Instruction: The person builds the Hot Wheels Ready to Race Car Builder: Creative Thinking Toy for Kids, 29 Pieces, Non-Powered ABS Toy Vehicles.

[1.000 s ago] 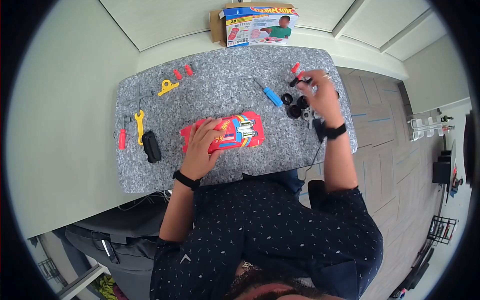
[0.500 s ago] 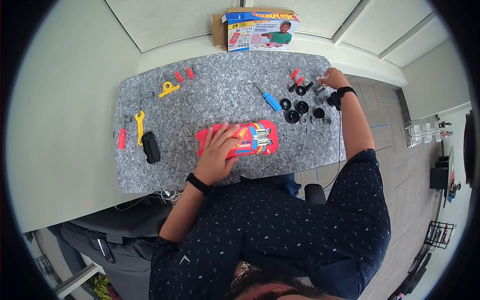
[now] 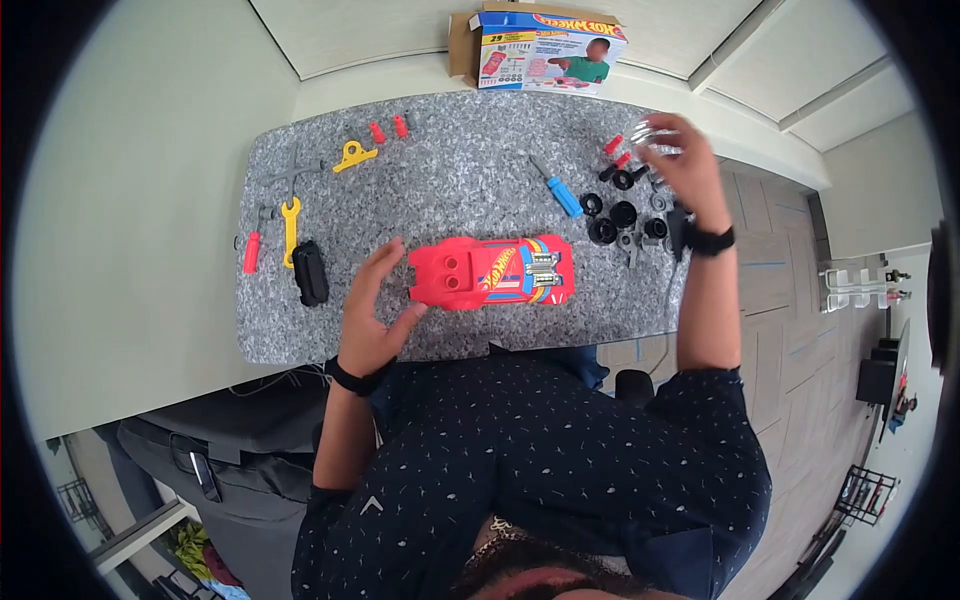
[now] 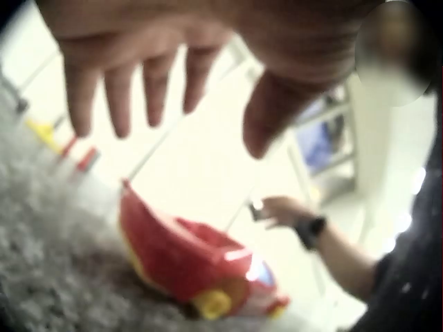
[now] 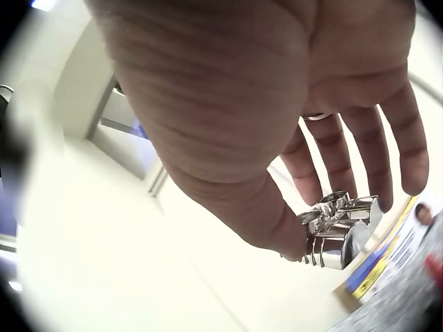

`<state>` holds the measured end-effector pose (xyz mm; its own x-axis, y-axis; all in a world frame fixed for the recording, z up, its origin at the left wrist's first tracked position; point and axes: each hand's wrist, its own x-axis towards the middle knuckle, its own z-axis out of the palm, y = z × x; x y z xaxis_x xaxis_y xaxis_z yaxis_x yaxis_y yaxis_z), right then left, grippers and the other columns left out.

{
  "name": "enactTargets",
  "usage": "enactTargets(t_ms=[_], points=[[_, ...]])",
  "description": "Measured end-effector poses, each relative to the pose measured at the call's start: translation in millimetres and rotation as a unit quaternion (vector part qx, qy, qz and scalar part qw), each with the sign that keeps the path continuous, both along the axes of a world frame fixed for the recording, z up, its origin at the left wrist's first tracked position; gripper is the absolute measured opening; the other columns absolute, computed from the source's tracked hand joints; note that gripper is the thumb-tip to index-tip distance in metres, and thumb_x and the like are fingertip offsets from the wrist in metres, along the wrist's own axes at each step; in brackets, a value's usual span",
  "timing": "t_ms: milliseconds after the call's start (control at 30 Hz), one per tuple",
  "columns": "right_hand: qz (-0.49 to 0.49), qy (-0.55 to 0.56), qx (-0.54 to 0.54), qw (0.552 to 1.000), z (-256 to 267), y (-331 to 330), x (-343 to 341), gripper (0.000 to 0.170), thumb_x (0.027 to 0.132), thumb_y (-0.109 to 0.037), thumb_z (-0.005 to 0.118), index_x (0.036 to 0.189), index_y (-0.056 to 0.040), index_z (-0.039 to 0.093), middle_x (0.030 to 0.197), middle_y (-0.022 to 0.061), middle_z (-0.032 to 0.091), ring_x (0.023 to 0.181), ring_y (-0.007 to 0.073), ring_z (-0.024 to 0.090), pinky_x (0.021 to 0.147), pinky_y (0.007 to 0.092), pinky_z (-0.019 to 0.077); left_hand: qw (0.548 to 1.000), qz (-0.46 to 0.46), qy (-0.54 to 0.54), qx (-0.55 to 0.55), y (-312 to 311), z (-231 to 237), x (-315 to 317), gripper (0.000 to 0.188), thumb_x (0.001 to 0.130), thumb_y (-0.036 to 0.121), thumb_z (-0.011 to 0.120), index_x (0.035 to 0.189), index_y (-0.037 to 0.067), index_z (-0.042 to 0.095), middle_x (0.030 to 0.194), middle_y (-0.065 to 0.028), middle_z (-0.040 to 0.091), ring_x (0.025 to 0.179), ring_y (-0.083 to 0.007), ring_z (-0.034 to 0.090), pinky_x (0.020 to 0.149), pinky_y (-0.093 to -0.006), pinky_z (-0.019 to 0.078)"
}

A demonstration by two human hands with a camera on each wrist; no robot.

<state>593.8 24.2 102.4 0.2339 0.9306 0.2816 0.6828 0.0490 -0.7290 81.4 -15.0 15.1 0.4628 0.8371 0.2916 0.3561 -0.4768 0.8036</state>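
While the red plastic toy car [image 3: 495, 272] lies lengthwise left-to-right on the speckled grey table [image 3: 450, 180] in head view, 2-hole end pointing at the left hand [image 3: 370, 325], left wrist shows that hand spread loose. Right wrist: right hand [image 5: 263, 124] pinching a chrome engine-shaped piece [image 5: 341, 234].
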Motion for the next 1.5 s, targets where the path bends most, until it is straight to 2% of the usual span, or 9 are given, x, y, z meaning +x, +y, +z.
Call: enactTargets(t_ms=[200,533,700,800,900,1067,1200,1400,1500], points=[[0.283,-0.013,0.013,0.959,-25,-48,-198,0.044,0.089,-0.013,0.085,0.13,-0.0035,0.073,0.123,0.0162,0.073,0.114,0.0381,0.073,0.099,0.047,0.0594,0.999,-0.04,0.006,0.009,14,4,24,0.086,0.087,0.017,0.094,0.163,0.006,0.056,0.167,-0.018,0.058,0.155,-0.0387,0.055,0.127,-0.0491,0.0441],[0.294,-0.182,-0.001,0.938,-65,-50,-254,0.052,0.087,-0.017,0.084,0.136,-0.0052,0.07,0.132,0.0125,0.072,0.125,0.0359,0.066,0.104,0.0515,0.052,0.999,-0.043,0.018,0.017,13,-17,25,0.082,0.087,0.015,0.092,0.161,0.007,0.057,0.157,-0.0201,0.063,0.144,-0.0425,0.059,0.123,-0.0509,0.0471],[0.281,-0.183,0.002,0.942,-63,-54,-245,0.055,0.087,-0.015,0.085,0.14,-0.0051,0.07,0.134,0.0141,0.072,0.126,0.0374,0.066,0.105,0.0514,0.0524,0.998,-0.035,0.038,0.02,13,-18,25,0.077,0.088,0.011,0.089,0.159,0.007,0.059,0.157,-0.0174,0.065,0.146,-0.0405,0.06,0.124,-0.0503,0.0475],[0.279,-0.09,0.014,0.956,-45,-57,-224,0.053,0.089,-0.014,0.085,0.138,-0.0034,0.071,0.13,0.0171,0.074,0.121,0.0401,0.069,0.106,0.0515,0.0538,0.998,-0.038,0.043,0.033,14,-16,25,0.074,0.089,0.011,0.089,0.157,0.007,0.061,0.154,-0.0168,0.068,0.147,-0.0407,0.06,0.123,-0.0509,0.0477],[0.195,-0.067,0.044,0.978,-39,-64,-186,0.046,0.089,-0.013,0.088,0.131,-0.0015,0.074,0.125,0.0192,0.076,0.116,0.0429,0.072,0.106,0.05,0.0553,0.997,-0.041,0.05,0.044,15,-14,28,0.07,0.089,0.01,0.088,0.154,0.008,0.064,0.152,-0.0167,0.069,0.147,-0.0405,0.06,0.123,-0.0514,0.048],[-0.013,-0.062,0.026,0.998,-45,-80,-103,0.04,0.087,-0.009,0.09,0.124,-0.0006,0.077,0.117,0.0187,0.078,0.104,0.0385,0.075,0.092,0.044,0.0599,0.995,-0.059,0.061,0.05,19,-18,32,0.066,0.087,0.008,0.087,0.15,0.01,0.068,0.15,-0.0169,0.071,0.146,-0.0407,0.061,0.123,-0.052,0.0485],[-0.105,-0.148,-0.014,0.983,-44,-76,-50,0.033,0.091,-0.007,0.086,0.122,-0.0028,0.078,0.116,0.0185,0.078,0.1,0.0373,0.075,0.088,0.0441,0.0607,0.995,-0.064,0.061,0.043,21,-20,36,0.066,0.087,0.008,0.087,0.15,0.01,0.068,0.149,-0.0173,0.071,0.146,-0.041,0.061,0.123,-0.0521,0.0485],[-0.119,-0.263,0.01,0.957,-69,-10,-6,0.032,0.092,-0.01,0.084,0.124,-0.0074,0.08,0.122,0.0182,0.079,0.11,0.0397,0.076,0.094,0.0481,0.0623,0.994,-0.062,0.062,0.059,19,-15,38,0.067,0.088,0.01,0.088,0.151,0.009,0.068,0.15,-0.0176,0.07,0.146,-0.0407,0.06,0.123,-0.0521,0.0476],[-0.125,-0.303,-0.054,0.943,-79,15,4,0.032,0.09,-0.013,0.086,0.122,-0.011,0.083,0.117,0.0164,0.082,0.112,0.0391,0.077,0.096,0.0494,0.0629,0.994,-0.046,0.062,0.076,15,-7,31,0.066,0.089,0.012,0.088,0.152,0.008,0.068,0.15,-0.0172,0.07,0.146,-0.0405,0.061,0.123,-0.0522,0.0475]])
